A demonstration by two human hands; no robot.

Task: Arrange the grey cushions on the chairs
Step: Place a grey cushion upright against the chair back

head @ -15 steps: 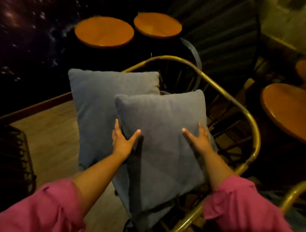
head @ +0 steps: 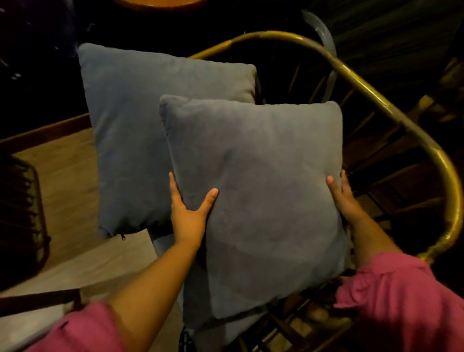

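Observation:
Two grey cushions stand on a chair with a curved gold frame [head: 391, 108]. The front cushion [head: 263, 181] leans in the middle of the seat. My left hand [head: 189, 208] grips its left edge, thumb on the front face and fingers behind. On the cushion's right edge sits my right hand [head: 344, 196], fingers wrapped round the side. The rear cushion [head: 135, 130] stands upright behind and to the left, partly covered by the front one, with a zip at its lower corner. A third grey pad lies flat under them on the seat.
A round wooden table [head: 160, 2] shows at the top edge. A dark wicker chair [head: 20, 213] stands at the left on the wooden floor [head: 65, 176]. Dark wooden slats of the chair's back fill the right side.
The view has moved closer and lower. Both hands have slid from the front face of the front cushion out to its side edges and closed on them.

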